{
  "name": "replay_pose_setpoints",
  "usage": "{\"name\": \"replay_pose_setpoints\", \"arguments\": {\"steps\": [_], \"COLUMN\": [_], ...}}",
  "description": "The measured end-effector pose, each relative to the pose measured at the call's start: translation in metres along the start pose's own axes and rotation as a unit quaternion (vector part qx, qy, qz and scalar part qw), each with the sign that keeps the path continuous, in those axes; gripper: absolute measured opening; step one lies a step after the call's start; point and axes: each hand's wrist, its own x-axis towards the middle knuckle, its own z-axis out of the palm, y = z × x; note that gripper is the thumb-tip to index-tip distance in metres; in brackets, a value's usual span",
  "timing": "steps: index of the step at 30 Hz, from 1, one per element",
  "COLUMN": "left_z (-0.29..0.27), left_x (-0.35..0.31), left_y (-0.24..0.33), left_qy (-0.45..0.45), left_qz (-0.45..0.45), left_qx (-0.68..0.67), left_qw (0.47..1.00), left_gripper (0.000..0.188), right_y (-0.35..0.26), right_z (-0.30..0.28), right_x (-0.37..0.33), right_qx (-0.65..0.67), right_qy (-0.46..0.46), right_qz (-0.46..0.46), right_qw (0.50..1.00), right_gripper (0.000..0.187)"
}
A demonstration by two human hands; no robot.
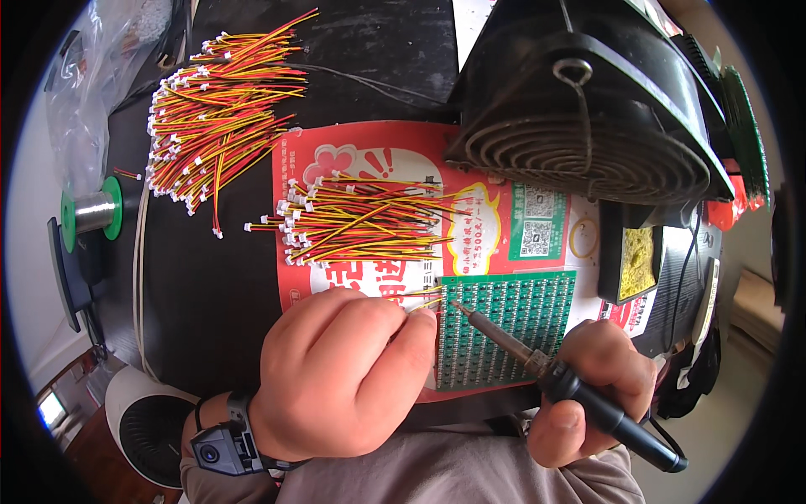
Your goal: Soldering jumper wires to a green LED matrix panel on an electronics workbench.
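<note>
Green, the circuit board (537, 323) is lying on a red sheet (294, 168). The left hand (348, 370), grip closed, is pinching fine wires (430, 302) beside the board's left edge; the right hand (617, 374), grip wrapped round, is holding a soldering iron (558, 382), tip pointing at the board's upper left corner.

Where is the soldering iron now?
The soldering iron is in the right hand, right of centre in the head view, its tip near the upper-left corner of the green circuit board.
</note>
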Motion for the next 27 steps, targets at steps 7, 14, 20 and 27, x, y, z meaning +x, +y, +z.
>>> {"name": "replay_pose_setpoints", "arguments": {"steps": [7,14,20,27], "left_z": [0.0013,-0.0002,0.0010,-0.0015], "left_x": [-0.0007,-0.0021,-0.0008,-0.0007], "left_y": [0.0000,-0.0001,-0.0011,0.0006], "left_qy": [0.004,-0.002,-0.007,-0.015], "left_qz": [-0.001,0.004,0.003,-0.006], "left_qx": [0.000,0.010,0.001,0.003], "left_qw": [1.000,1.000,1.000,1.000], "left_gripper": [0.022,0.022,0.022,0.023], "right_y": [-0.0011,-0.0010,0.0002,-0.0022], "right_z": [-0.0027,-0.0046,-0.0060,-0.0052], "right_x": [0.0037,0.0045,0.0027,0.0037], "right_qx": [-0.005,-0.011,-0.015,-0.014], "right_qy": [-0.046,-0.064,-0.062,-0.066], "right_qz": [0.005,0.004,0.008,0.017], "right_qw": [0.999,0.998,0.998,0.998], "right_gripper": [0.040,0.041,0.042,0.042]}}
